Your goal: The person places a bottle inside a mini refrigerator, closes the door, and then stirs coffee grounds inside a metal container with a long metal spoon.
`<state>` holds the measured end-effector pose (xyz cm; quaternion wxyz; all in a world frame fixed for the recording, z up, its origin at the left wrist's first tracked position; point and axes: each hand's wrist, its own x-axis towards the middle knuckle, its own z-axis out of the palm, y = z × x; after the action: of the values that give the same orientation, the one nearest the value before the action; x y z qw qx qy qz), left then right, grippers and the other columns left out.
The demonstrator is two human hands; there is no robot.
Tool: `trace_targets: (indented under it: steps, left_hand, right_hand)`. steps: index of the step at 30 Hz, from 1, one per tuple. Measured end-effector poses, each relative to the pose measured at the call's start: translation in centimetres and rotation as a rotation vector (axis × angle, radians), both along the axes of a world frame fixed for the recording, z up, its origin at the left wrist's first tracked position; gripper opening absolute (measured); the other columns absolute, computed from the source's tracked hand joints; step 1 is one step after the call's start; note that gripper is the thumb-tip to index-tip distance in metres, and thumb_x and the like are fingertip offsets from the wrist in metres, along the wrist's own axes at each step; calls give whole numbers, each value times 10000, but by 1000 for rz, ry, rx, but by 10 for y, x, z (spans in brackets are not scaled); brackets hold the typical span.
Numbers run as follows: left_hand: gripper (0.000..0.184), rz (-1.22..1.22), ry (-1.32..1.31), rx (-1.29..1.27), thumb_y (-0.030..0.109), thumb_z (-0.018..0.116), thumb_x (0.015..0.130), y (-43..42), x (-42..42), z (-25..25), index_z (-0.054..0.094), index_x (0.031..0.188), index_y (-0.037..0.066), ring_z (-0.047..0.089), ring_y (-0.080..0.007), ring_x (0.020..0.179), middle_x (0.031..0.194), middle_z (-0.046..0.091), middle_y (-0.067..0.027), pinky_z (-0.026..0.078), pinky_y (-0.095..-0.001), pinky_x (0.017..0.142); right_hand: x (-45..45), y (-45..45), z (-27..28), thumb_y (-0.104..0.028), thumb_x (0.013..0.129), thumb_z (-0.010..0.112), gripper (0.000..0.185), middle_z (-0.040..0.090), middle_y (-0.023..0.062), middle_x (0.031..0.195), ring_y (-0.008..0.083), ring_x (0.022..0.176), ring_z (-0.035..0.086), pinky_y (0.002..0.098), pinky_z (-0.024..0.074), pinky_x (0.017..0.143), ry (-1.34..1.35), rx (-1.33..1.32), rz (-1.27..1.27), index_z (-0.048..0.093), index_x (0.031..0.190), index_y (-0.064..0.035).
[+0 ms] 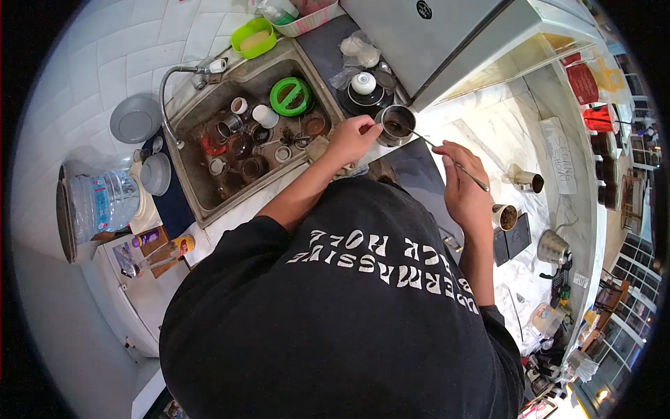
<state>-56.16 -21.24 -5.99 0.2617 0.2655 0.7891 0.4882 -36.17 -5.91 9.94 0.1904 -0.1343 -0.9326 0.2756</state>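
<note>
My left hand pinches the near-left rim of a round metal cup on the counter beside the sink. Something dark brown lies in the bottom of the cup. A long, thin metal spoon reaches into it, and my right hand is closed around its handle. The spoon's tip is hidden inside the cup. Just behind the cup sits a black, rounded vessel with a white knob on top. To the right of my right forearm, a cup of brown grounds stands near a black flat box.
A metal sink holds several dirty cups and a green ring-shaped item. Its faucet arches over the left side. A small steel pitcher and a gooseneck kettle stand on the right counter. A grey cabinet is behind.
</note>
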Motion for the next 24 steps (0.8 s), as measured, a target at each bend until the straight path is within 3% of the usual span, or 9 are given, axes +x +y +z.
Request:
trace_targets:
  steps: [3,21,24]
  left_hand:
    - [294,13,11,15,326,734,961,0,1,2,733,959,32,664,-207,690,776,715,-109,516,-372,666]
    - [270,13,-16,54,289,728,975,-3,2,-8,731,958,19,636,-147,695,775,706,-84,505,-339,660]
    - [255,7,-82,63,261,710,1009,-2,1,-15,717,956,12,581,-87,744,799,676,-15,489,-296,689]
  right_hand:
    - [-7,-3,1,-76,1016,605,142,748,179,1132,364,1092,695,427,501,966,-14,-52,-24,712,1098,-31]
    - [4,3,1,-78,1019,602,146,749,181,1118,366,1074,695,440,503,938,-18,17,-52,707,1112,-33]
    - [1,-2,0,-76,1021,598,141,751,170,1107,362,1076,696,437,503,938,11,4,3,705,1103,-36]
